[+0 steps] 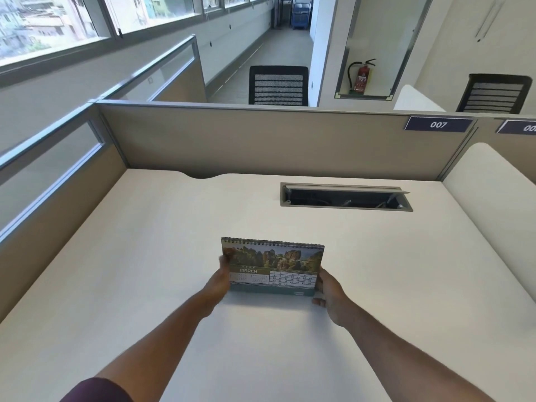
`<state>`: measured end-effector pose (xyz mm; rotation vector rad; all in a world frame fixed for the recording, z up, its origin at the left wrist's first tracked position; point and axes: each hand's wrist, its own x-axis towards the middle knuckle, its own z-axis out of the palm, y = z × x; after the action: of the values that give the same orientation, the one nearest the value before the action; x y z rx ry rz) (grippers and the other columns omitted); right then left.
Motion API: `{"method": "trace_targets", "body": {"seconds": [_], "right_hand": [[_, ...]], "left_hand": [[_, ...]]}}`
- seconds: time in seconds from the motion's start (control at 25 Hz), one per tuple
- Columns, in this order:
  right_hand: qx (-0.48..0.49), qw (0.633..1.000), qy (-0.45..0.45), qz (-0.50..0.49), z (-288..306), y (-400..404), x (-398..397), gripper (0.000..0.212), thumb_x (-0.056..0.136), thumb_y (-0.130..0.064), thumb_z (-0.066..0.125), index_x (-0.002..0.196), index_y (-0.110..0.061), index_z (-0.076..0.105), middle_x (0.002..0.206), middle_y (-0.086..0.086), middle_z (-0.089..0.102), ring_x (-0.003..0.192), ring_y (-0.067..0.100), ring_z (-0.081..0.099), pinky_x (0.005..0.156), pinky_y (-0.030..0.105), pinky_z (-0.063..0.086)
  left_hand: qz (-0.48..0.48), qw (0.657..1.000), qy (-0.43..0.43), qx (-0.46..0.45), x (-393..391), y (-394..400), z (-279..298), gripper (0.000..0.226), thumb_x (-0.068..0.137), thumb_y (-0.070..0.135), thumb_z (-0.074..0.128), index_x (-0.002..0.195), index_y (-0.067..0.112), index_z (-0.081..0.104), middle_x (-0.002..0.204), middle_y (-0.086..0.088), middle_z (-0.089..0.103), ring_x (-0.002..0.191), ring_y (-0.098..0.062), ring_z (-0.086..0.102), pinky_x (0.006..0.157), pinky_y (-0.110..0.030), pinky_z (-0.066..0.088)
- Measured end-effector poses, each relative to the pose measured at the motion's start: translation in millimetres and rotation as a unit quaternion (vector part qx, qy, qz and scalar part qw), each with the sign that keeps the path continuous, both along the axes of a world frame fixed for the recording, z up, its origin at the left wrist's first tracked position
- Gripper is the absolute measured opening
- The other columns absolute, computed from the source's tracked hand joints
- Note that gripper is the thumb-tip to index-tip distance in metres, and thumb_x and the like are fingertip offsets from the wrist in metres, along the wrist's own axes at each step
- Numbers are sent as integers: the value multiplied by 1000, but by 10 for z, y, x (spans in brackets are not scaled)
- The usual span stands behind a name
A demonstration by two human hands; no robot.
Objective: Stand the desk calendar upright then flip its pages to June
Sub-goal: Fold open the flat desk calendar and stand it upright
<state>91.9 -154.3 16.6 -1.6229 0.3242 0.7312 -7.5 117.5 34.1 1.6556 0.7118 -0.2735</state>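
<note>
A spiral-bound desk calendar (272, 266) stands upright near the middle of the white desk (145, 256), its front page reading MARCH under a landscape photo. My left hand (219, 281) grips its left edge. My right hand (329, 294) holds its lower right corner, fingers wrapped around the side. The wire binding runs along the top edge. The calendar's base rests on or just above the desk; I cannot tell which.
An open cable tray slot (345, 197) is cut into the desk behind the calendar. Beige partition walls (261, 140) enclose the desk at the back and left, with a "007" label (438, 124). A rounded white divider (487, 204) borders the right.
</note>
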Motion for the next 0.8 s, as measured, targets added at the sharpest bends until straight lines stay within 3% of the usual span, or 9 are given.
{"method": "trace_targets", "body": {"seconds": [0.08, 0.12, 0.2, 0.32, 0.52, 0.64, 0.8], "right_hand": [[21, 1000, -7, -15, 50, 4, 83, 31, 99, -36, 46, 83, -20, 66, 76, 1, 76, 60, 13, 59, 63, 30, 40], [32, 999, -13, -25, 69, 31, 119, 29, 98, -33, 46, 87, -18, 68, 81, 4, 77, 66, 17, 63, 65, 30, 43], [52, 997, -22, -44, 111, 114, 173, 31, 99, -32, 44, 93, -15, 69, 93, 9, 76, 81, 23, 66, 73, 32, 49], [62, 997, -23, -49, 154, 313, 228, 32, 99, -33, 41, 87, -17, 65, 90, 7, 75, 79, 22, 64, 75, 32, 50], [56, 998, -18, -32, 213, 690, 332, 32, 97, -36, 43, 85, -18, 67, 84, 5, 75, 77, 22, 65, 76, 32, 50], [51, 998, -20, -17, 237, 974, 416, 34, 97, -37, 44, 87, -17, 70, 87, 6, 77, 79, 24, 66, 78, 33, 50], [52, 998, -28, -30, 258, 1331, 588, 36, 99, -36, 41, 85, -17, 69, 82, 5, 77, 78, 23, 67, 77, 34, 51]], "left_hand": [[91, 995, 20, -38, 116, 62, 73, 97, 87, 76, 0, 124, 17, 67, 130, -8, 66, 130, -26, 52, 122, -44, 25], [115, 992, 22, -49, 161, 91, 108, 92, 89, 74, 2, 117, 16, 69, 122, -11, 71, 123, -27, 58, 121, -43, 30], [125, 989, 19, -80, 195, 123, 168, 81, 96, 68, 9, 120, 15, 67, 119, -17, 72, 107, -24, 62, 109, -36, 43], [144, 982, 13, -118, 171, 197, 245, 75, 99, 63, 13, 127, 15, 64, 125, -20, 69, 108, -25, 64, 94, -34, 49], [211, 969, -9, -131, 176, 452, 320, 72, 101, 61, 11, 121, 17, 65, 112, -12, 73, 106, -26, 66, 100, -39, 49], [249, 961, -18, -118, 267, 690, 302, 67, 102, 59, 13, 119, 16, 63, 119, -16, 71, 117, -30, 63, 116, -46, 36], [266, 957, -22, -114, 490, 1026, 284, 61, 105, 51, 18, 120, 13, 62, 121, -17, 70, 120, -31, 61, 119, -49, 32]]}}
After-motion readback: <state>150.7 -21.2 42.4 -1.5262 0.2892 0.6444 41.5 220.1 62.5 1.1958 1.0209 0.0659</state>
